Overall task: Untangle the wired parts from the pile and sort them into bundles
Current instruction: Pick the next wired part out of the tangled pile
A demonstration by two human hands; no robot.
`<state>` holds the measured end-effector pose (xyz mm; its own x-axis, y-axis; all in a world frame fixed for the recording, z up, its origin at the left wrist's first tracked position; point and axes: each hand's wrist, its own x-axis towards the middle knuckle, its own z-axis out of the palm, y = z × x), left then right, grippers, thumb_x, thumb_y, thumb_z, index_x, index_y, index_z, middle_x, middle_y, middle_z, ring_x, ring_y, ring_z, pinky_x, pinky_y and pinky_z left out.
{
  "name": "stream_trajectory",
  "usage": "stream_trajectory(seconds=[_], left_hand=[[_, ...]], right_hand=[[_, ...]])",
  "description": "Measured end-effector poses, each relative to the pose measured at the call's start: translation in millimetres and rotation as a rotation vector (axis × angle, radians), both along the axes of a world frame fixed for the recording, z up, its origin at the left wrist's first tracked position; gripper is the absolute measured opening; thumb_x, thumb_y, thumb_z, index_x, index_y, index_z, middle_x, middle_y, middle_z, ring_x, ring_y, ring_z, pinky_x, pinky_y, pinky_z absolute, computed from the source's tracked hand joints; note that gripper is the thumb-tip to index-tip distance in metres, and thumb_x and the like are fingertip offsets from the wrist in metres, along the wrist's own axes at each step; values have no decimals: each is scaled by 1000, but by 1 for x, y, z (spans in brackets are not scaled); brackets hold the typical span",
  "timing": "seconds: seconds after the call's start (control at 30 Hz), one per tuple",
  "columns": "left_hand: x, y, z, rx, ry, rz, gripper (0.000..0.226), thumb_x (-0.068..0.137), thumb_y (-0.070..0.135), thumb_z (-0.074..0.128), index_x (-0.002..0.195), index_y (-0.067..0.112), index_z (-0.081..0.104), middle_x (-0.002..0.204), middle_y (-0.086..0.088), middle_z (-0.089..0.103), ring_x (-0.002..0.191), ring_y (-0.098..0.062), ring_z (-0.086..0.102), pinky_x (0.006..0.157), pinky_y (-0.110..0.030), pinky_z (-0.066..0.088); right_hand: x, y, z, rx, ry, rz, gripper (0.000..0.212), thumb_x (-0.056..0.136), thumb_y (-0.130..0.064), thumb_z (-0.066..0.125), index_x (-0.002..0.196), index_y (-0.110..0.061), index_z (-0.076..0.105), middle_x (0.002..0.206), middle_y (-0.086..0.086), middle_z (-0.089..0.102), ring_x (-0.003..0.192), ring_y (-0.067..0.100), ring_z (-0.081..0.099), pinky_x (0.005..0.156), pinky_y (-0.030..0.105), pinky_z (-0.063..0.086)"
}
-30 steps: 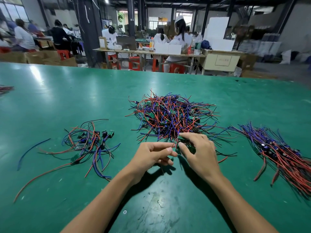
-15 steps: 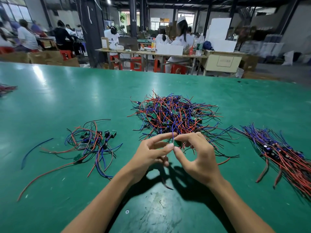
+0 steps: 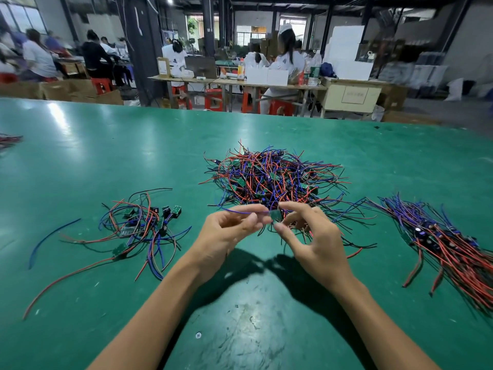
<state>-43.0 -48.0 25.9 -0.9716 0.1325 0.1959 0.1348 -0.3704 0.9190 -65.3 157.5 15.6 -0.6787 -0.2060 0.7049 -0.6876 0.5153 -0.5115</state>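
green part (image 3: 274,215) pinched between both hands

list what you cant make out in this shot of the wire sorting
Head view only:
- Sorted bundle: its right end is cut off by the frame edge.
- Small green board in the right hand grip: blurred, partly covered by fingertips.
- Wires at far left: cut off, too small.

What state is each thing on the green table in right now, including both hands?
Central pile: tangled, unsorted.
Small green board: lifted, pinched by right hand.
Blue wire: pinched by left hand.
Left hand: raised, fingers curled.
Right hand: raised, pinching.
Right bundle: wires roughly aligned.
Left group: loose, spread out.
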Motion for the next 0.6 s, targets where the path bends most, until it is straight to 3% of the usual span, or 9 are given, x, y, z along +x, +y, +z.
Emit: stream_trajectory(seconds=[0.07,0.17,0.23,0.27,0.37,0.47,0.53,0.6], left_hand=[[-2,-11,9,200,-17,-3,24,92,7,60,110,5,76,119,-17,72,115,-18,68,91,-18,53],[-3,-46,16,875,-41,-101,41,94,-1,39,123,-2,68,129,-20,67,123,-27,64,98,-36,55],[-3,-69,14,1290,45,-100,50,92,-4,31,133,-3,60,130,-24,65,119,-37,65,96,-49,55],[-1,-77,13,1408,67,-70,52,92,-6,30,135,-1,59,128,-27,65,113,-41,66,91,-52,57],[0,-89,12,1526,40,17,50,88,-12,28,121,-10,65,110,-33,68,91,-42,72,75,-50,62],[-1,-90,12,1521,-29,82,40,84,-10,31,106,-14,64,86,-24,72,72,-33,72,66,-41,62],[-3,-89,16,1475,-57,137,37,83,-10,34,103,-12,65,83,-19,72,72,-27,72,73,-36,59],[-6,-88,18,1431,-70,147,36,76,-21,40,101,-16,66,87,-20,74,84,-25,70,77,-35,58]], right_hand=[[-4,2,0,-117,-99,-114,28,95,-39,63,123,-36,62,95,-18,66,88,7,60,83,22,46],[-15,15,-4,-211,-228,-330,26,98,-18,58,120,-32,60,104,-11,66,98,15,59,88,36,47],[-22,27,-9,-60,-327,-481,36,94,-5,54,124,-25,60,116,-2,65,110,24,53,95,40,43],[-24,31,-11,57,-390,-540,41,93,-3,53,128,-24,60,122,3,62,116,27,49,99,40,39],[-26,38,-14,225,-499,-579,36,98,-15,57,132,-25,60,128,7,61,123,29,45,101,40,36],[-26,38,-12,128,-433,-558,25,93,-26,71,118,-27,69,107,1,72,110,27,52,93,40,42],[-24,38,-11,108,-400,-535,24,88,-30,76,111,-31,70,97,-4,72,104,25,53,89,40,45],[-23,38,-11,119,-384,-509,28,87,-31,78,114,-35,68,93,-7,69,100,23,53,88,40,45]])
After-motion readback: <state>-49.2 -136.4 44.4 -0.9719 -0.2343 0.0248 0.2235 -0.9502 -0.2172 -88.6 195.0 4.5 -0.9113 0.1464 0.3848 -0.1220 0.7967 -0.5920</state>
